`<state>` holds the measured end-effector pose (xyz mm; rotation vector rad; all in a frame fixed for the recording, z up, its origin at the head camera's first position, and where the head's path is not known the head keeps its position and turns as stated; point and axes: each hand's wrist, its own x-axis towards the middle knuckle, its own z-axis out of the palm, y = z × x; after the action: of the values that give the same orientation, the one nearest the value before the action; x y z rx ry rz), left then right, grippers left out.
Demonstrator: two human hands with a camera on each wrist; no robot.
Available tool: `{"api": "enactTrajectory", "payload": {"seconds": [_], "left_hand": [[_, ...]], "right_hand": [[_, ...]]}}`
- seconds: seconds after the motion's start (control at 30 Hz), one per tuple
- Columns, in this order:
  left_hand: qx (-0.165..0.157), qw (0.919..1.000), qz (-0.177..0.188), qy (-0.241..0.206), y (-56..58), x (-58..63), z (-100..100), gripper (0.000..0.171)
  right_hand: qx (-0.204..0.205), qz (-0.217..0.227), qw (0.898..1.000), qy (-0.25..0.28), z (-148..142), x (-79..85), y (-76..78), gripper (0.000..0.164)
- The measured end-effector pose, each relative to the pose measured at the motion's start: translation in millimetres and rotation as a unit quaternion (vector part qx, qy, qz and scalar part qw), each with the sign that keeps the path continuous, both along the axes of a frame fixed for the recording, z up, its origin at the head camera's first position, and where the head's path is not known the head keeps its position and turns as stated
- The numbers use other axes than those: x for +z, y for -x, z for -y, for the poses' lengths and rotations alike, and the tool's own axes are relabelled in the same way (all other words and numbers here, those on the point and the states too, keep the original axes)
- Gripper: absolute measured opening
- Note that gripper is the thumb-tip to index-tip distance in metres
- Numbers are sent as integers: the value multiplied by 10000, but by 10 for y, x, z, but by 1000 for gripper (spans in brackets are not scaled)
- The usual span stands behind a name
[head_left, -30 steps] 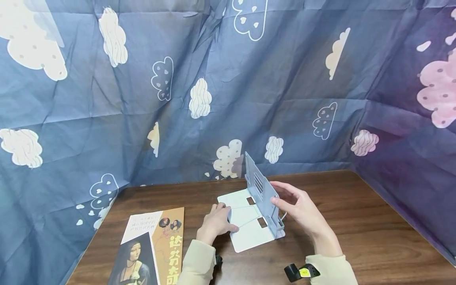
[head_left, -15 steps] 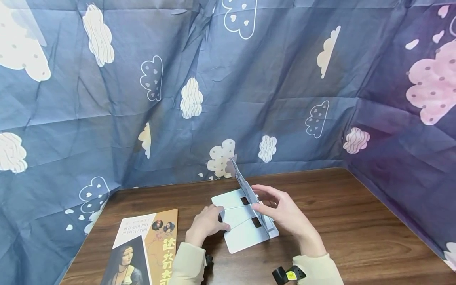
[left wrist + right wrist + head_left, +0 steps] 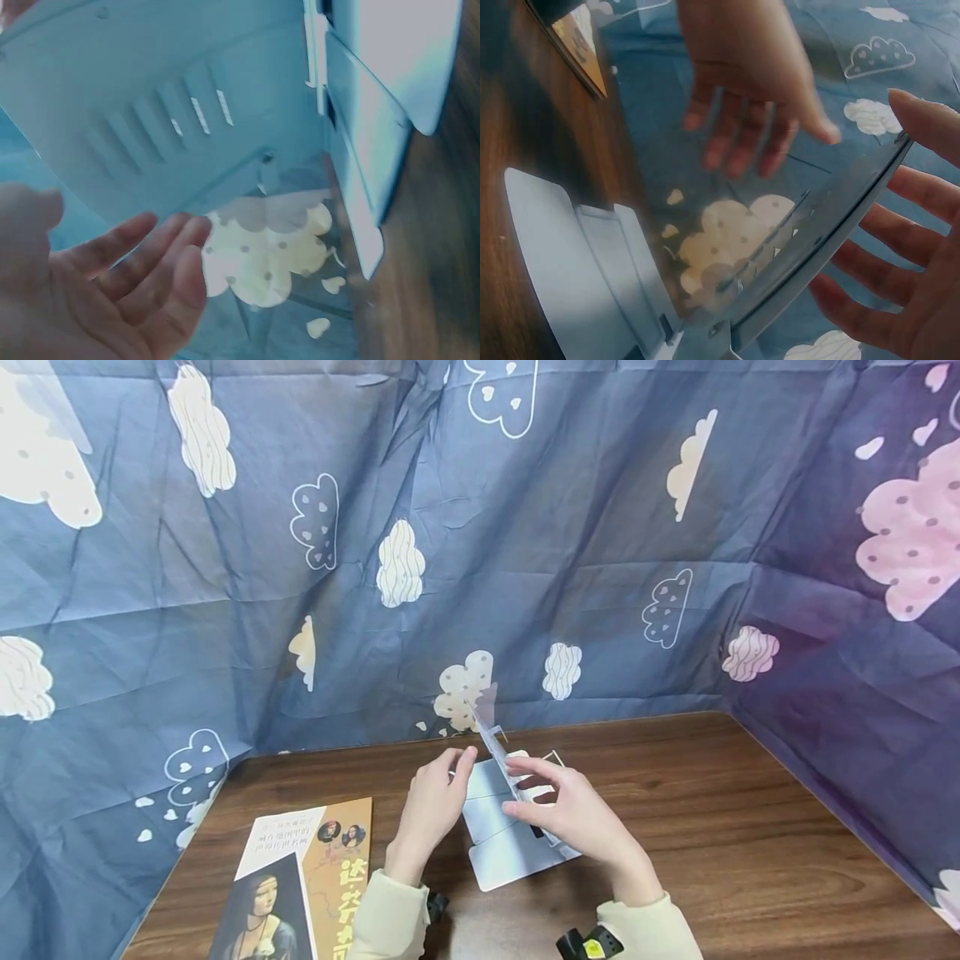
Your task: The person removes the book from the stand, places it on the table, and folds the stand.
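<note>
A light grey metal folding stand rests on the table with its base flat and its slotted back panel raised at a slant. My right hand grips that panel at its free edge, thumb on one face and fingers behind in the right wrist view. Facing the panel, my left hand is lifted off the base with relaxed fingers and holds nothing. In the left wrist view a gap shows between its fingertips and the panel. Thin wire-like supports stick out behind the panel in the head view.
A book with a portrait on its cover lies to the left on the brown wooden table. Dark blue cloth printed with clouds hangs behind the table and along its right side.
The panel has tipped leftward over the base, with my right hand moving along with it. My left hand has let go of the base's left edge and risen toward the panel.
</note>
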<state>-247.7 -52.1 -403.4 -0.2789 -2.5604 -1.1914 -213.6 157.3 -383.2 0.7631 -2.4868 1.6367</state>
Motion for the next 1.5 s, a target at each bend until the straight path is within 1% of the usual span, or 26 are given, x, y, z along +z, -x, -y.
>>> {"api": "enactTrajectory", "payload": {"seconds": [0.1, 0.23, 0.33, 0.47, 0.57, 0.63, 0.73, 0.83, 0.93, 1.0, 1.07, 1.17, 1.27, 1.37, 1.5], "left_hand": [[30, 9994, -106, -322, -20, 40, -26, 53], [46, 9980, -182, -600, -31, 60, -33, 42], [183, 9976, -298, -603, -30, 68, -14, 33], [448, 9969, -378, -532, -20, 78, 32, 26], [564, 9969, -286, -471, -11, 86, 78, 26], [626, 9971, -183, -394, -7, 93, 111, 26], [655, 9975, -8, -252, -5, 103, 159, 24], [609, 9979, 143, -175, -1, 110, 193, 23], [533, 9981, 261, -153, 2, 115, 220, 22], [539, 9980, 301, -126, 4, 114, 238, 21], [552, 9979, 321, -84, 7, 106, 258, 21], [586, 9976, 374, -8, 8, 91, 290, 20], [568, 9973, 466, 56, -1, 80, 322, 20], [523, 9968, 593, 88, -10, 67, 353, 20], [520, 9960, 706, 191, -22, 48, 391, 19]], "right_hand": [[-96, -129, 9997, -198, 68, -8, -16, 55], [-200, -402, 9976, -528, 171, -26, -36, 55], [-262, -653, 9943, -803, 247, -34, -58, 56], [-283, -778, 9902, -1125, 342, -37, -91, 56], [-253, -890, 9865, -1348, 398, -38, -110, 56], [-226, -1045, 9826, -1517, 426, -44, -116, 56], [-207, -1189, 9762, -1801, 453, -49, -123, 57], [-169, -1262, 9717, -1991, 461, -59, -119, 59], [-50, -1264, 9713, -2013, 446, -73, -102, 61], [57, -1146, 9757, -1869, 416, -80, -82, 61], [76, -1020, 9798, -1716, 361, -84, -57, 59], [-110, -901, 9843, -1512, 242, -82, -9, 51], [-455, -860, 9847, -1445, 89, -90, 39, 44], [-874, -726, 9836, -1403, -66, -121, 88, 40], [-1411, -501, 9801, -1305, -247, -207, 161, 37]]}}
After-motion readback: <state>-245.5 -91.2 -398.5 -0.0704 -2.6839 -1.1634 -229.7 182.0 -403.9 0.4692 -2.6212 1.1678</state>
